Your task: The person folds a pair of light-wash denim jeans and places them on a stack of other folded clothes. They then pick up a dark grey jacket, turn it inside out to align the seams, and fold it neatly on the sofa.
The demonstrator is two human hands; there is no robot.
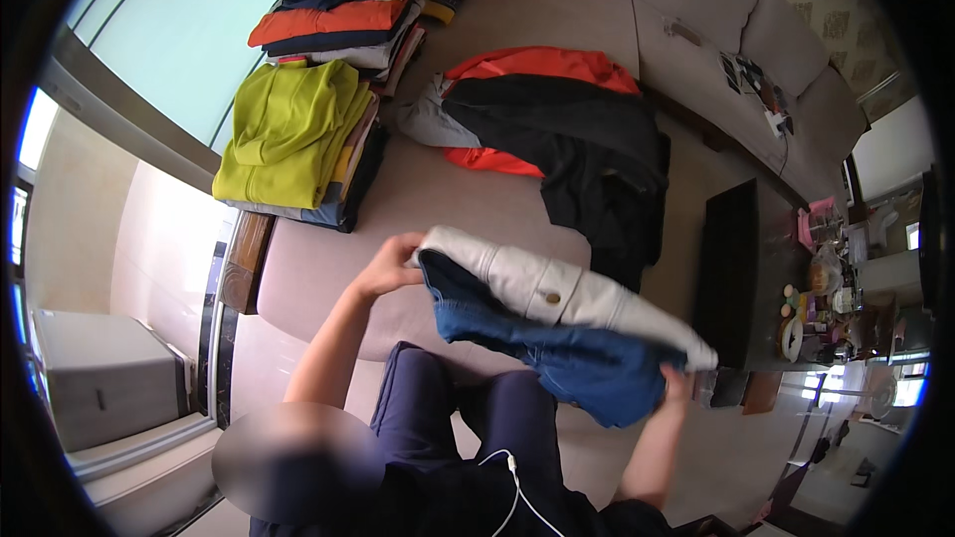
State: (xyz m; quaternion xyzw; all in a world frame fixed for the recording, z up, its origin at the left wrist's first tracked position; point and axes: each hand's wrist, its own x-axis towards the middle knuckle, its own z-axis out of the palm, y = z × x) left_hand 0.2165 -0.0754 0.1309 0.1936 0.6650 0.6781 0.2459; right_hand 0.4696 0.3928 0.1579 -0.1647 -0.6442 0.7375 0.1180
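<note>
Both of my hands hold up a denim garment above my lap, stretched between them. Its lower side is blue denim; a whitish strip with seams and a metal button runs along the top. My left hand grips the upper left corner, thumb below the edge. At the opposite end, my right hand clasps the blue cloth, its fingers partly hidden behind it. Just beyond, on the beige sofa seat, lie a black garment and a red garment with a grey part.
Left on the sofa, a yellow-green top crowns one folded stack; a taller clothes pile stands behind it. A wooden sofa end borders the left. At right is a dark table with several small items. Earphone cable hangs before me.
</note>
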